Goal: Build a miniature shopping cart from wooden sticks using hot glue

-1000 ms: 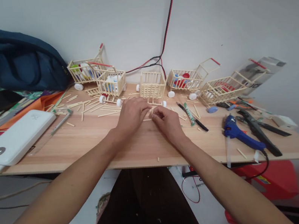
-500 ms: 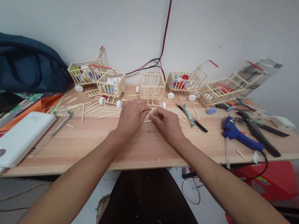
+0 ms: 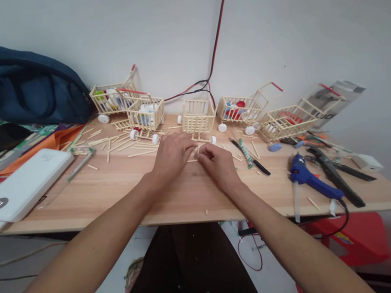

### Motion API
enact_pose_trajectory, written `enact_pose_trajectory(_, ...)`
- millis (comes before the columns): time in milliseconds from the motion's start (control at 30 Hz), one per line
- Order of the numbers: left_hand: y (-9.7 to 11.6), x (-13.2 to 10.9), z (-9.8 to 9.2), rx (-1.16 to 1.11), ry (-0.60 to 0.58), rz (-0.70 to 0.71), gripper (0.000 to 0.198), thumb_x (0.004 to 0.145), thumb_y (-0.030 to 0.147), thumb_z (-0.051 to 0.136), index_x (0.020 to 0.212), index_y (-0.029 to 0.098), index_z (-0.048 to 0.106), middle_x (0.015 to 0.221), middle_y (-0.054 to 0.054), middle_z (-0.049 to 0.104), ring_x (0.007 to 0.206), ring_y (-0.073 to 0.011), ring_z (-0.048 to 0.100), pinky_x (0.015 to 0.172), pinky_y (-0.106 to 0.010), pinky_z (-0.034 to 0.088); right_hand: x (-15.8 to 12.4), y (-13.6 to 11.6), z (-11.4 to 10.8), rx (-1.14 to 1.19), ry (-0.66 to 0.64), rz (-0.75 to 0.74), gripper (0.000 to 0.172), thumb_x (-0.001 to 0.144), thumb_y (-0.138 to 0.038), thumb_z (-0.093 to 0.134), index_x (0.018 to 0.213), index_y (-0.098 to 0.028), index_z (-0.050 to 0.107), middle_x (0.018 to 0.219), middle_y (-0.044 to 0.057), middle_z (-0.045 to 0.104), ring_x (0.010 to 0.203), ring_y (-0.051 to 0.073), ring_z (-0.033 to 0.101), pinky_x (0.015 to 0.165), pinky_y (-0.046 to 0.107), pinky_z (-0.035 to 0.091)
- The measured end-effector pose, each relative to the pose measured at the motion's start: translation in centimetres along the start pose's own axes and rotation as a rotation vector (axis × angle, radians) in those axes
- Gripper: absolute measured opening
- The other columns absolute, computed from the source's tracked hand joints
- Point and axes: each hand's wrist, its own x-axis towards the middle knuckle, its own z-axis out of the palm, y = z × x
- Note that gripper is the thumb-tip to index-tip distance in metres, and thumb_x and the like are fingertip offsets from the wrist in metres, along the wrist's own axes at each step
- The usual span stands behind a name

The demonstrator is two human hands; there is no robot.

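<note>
My left hand (image 3: 174,155) and my right hand (image 3: 218,163) meet over the middle of the wooden table (image 3: 174,200). Both have their fingers bent and closed, fingertips nearly touching around small pale sticks (image 3: 194,160). What exactly each one pinches is too small and partly hidden to make out. Just behind them stands a small stick cart (image 3: 198,118) with white wheels. Loose sticks (image 3: 141,147) lie to the left of it. A black pen (image 3: 261,166) and a green-white strip (image 3: 245,152) lie right of my right hand.
More stick carts (image 3: 147,112) stand along the wall. At right lie a blue glue gun (image 3: 311,179) and black-handled pliers (image 3: 337,177). At left are a white power bank (image 3: 22,185), a clear tube (image 3: 81,165) and a blue bag (image 3: 30,86).
The whole view has shifted slightly. Both hands stay at nearly the same spot, with only a small movement of the fingertips.
</note>
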Motion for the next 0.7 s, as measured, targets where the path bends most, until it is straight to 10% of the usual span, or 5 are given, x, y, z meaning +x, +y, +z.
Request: enact_pose_trajectory(700, 0.07, -0.05, -0.18, 0.007, -0.017, -0.011, 0.017, 0.087, 0.02, 0.056, 0.086, 0.019, 0.073, 0.081, -0.005, 0.069, 0.082, -0.02, 0.06, 0.075, -0.032, 0.038, 0.04, 0.0, -0.09, 0.016, -0.02, -0.009, 0.009, 0.081, -0.026, 0.059, 0.079, -0.019, 0.065, 0.071, -0.001, 0.062, 0.065, 0.013, 0.052, 0.064, 0.024, 0.038)
